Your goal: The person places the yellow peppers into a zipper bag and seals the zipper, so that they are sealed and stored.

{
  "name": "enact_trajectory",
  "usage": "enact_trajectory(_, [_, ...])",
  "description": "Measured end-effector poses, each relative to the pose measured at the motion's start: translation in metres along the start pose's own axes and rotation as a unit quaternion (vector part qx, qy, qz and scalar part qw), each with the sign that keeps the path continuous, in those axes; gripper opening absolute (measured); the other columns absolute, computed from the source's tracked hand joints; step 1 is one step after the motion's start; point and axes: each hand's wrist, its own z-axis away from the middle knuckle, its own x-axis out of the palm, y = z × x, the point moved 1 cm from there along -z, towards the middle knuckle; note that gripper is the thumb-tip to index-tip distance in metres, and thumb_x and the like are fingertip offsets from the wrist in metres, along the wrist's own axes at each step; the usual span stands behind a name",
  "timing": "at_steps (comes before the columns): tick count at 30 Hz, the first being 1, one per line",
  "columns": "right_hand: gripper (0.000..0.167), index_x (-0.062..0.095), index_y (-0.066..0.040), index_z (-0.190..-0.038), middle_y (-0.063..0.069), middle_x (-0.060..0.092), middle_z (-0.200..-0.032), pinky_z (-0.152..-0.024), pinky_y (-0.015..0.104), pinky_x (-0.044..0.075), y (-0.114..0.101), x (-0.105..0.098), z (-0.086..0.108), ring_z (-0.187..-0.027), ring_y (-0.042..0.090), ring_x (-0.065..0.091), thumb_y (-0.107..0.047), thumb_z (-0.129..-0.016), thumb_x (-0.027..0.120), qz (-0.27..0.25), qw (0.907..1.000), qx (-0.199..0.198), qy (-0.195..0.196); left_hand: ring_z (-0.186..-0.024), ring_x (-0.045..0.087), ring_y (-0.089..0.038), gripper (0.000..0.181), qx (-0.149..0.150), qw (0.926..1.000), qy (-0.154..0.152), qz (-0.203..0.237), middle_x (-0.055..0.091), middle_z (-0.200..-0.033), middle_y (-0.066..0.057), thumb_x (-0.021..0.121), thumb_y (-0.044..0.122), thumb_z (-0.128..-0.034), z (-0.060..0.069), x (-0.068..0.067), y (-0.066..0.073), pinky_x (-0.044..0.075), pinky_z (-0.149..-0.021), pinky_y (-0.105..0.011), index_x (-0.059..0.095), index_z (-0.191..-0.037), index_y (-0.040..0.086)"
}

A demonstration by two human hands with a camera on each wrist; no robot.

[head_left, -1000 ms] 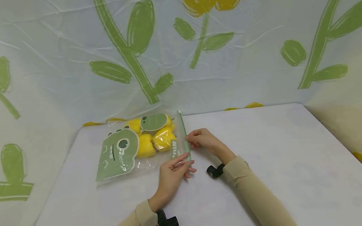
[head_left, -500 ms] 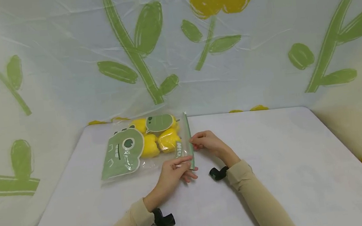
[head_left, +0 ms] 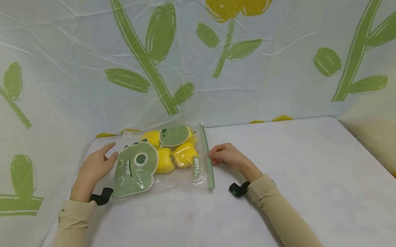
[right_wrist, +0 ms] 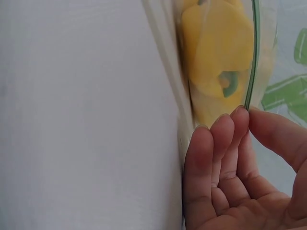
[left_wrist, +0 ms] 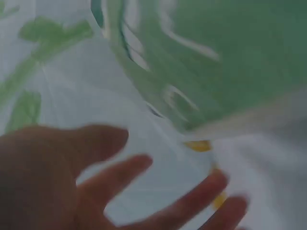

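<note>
A clear zip bag with a green cartoon monster print lies flat on the table, its green zip strip on the right side. Several yellow bell peppers are inside it. My right hand pinches the zip strip near its middle between thumb and index finger; the right wrist view shows that pinch close up, with a pepper behind the film. At the bag's left end, my left hand has its fingers spread and holds nothing. In the left wrist view those fingers look apart from the bag's printed corner.
The white table extends in front of the bag and to its right. Behind it hangs a cloth backdrop with green stems and yellow flowers. A small black device is worn at each wrist.
My left hand has left the near end of the zip strip and moved left to the bag's far left side. My right hand still pinches the strip.
</note>
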Motion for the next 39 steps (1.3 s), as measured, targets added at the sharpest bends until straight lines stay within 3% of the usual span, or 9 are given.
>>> enact_trajectory(2, [0.012,0.067,0.009,-0.094,0.007,0.063,-0.072,-0.067,0.026,0.053,0.000,-0.002,0.000,-0.066,0.016,0.059,-0.002,-0.090,0.064,0.002,1.0000,-0.002,0.001,-0.073,0.060,-0.030,0.059,-0.012,0.9949,-0.069,0.072,0.063,-0.100,-0.024,0.045,0.032,-0.1043,-0.005,0.005,-0.023,0.048,-0.057,-0.039,0.030,-0.153,0.002])
enact_trajectory(4, [0.011,0.067,0.008,-0.093,0.007,0.062,-0.072,-0.067,0.026,0.053,0.001,-0.004,0.001,-0.066,0.016,0.059,-0.002,-0.090,0.064,0.002,1.0000,-0.003,-0.001,-0.072,0.060,-0.028,0.064,-0.025,0.9794,-0.117,0.163,0.062,-0.101,-0.021,0.048,0.032,-0.1039,-0.009,0.013,-0.039,0.050,-0.058,-0.038,0.023,-0.157,0.006])
enact_trajectory(7, [0.011,0.066,0.008,-0.093,0.006,0.062,-0.072,-0.067,0.026,0.053,0.002,-0.011,0.003,-0.066,0.015,0.059,-0.002,-0.091,0.064,0.009,1.0000,-0.002,-0.003,-0.067,0.056,-0.020,0.067,-0.029,0.9546,-0.127,0.268,0.060,-0.091,-0.010,0.057,0.028,-0.1009,-0.014,0.027,-0.050,0.050,-0.058,-0.033,0.024,-0.158,0.015])
enact_trajectory(10, [0.012,0.066,0.009,-0.094,0.005,0.062,-0.073,-0.068,0.026,0.053,0.005,-0.022,0.008,-0.066,0.014,0.059,-0.002,-0.091,0.063,0.021,0.9998,0.001,-0.004,-0.064,0.055,-0.016,0.066,-0.015,0.9381,-0.110,0.328,0.060,-0.080,-0.004,0.062,0.021,-0.0982,-0.019,0.041,-0.049,0.050,-0.059,-0.031,0.031,-0.156,0.018])
enact_trajectory(22, [0.015,0.065,0.009,-0.098,0.004,0.064,-0.077,-0.068,0.025,0.054,0.017,-0.096,0.042,-0.068,0.013,0.059,-0.002,-0.094,0.058,0.045,0.9989,-0.002,-0.013,-0.069,0.054,-0.016,0.057,0.048,0.9192,-0.095,0.379,0.063,-0.076,-0.005,0.054,0.002,-0.0971,-0.048,0.092,0.010,0.049,-0.063,-0.029,0.043,-0.151,0.018])
enact_trajectory(27, [0.012,0.065,0.006,-0.095,0.005,0.062,-0.075,-0.066,0.024,0.054,0.020,-0.118,0.051,-0.066,0.013,0.058,0.000,-0.096,0.055,0.031,0.9994,0.014,-0.009,-0.075,0.058,-0.014,0.055,0.047,0.8932,-0.104,0.435,0.066,-0.080,-0.005,0.055,0.003,-0.0984,-0.051,0.109,0.024,0.051,-0.067,-0.028,0.044,-0.150,0.020])
enact_trajectory(32, [0.012,0.067,0.002,-0.094,0.005,0.062,-0.076,-0.067,0.024,0.054,0.019,-0.120,0.054,-0.067,0.013,0.058,-0.002,-0.095,0.056,0.017,0.9995,0.019,-0.020,-0.081,0.057,-0.012,0.053,0.031,0.8650,-0.090,0.493,0.064,-0.083,-0.004,0.054,0.003,-0.0994,-0.047,0.117,0.024,0.050,-0.069,-0.026,0.046,-0.149,0.022])
enact_trajectory(34, [0.011,0.067,0.001,-0.092,0.005,0.063,-0.075,-0.067,0.024,0.054,0.018,-0.119,0.055,-0.066,0.013,0.058,-0.002,-0.095,0.057,0.014,0.9995,0.022,-0.018,-0.082,0.056,-0.012,0.050,0.035,0.8630,-0.084,0.497,0.062,-0.087,-0.005,0.054,0.005,-0.1000,-0.046,0.120,0.022,0.050,-0.070,-0.026,0.049,-0.148,0.019])
enact_trajectory(39, [0.011,0.067,0.000,-0.092,0.005,0.063,-0.075,-0.066,0.024,0.053,0.019,-0.119,0.056,-0.066,0.014,0.059,-0.003,-0.095,0.057,0.017,0.9995,0.025,-0.009,-0.082,0.056,-0.013,0.044,0.045,0.8714,-0.074,0.483,0.059,-0.093,-0.007,0.057,0.012,-0.1004,-0.047,0.126,0.020,0.051,-0.071,-0.025,0.053,-0.144,0.012])
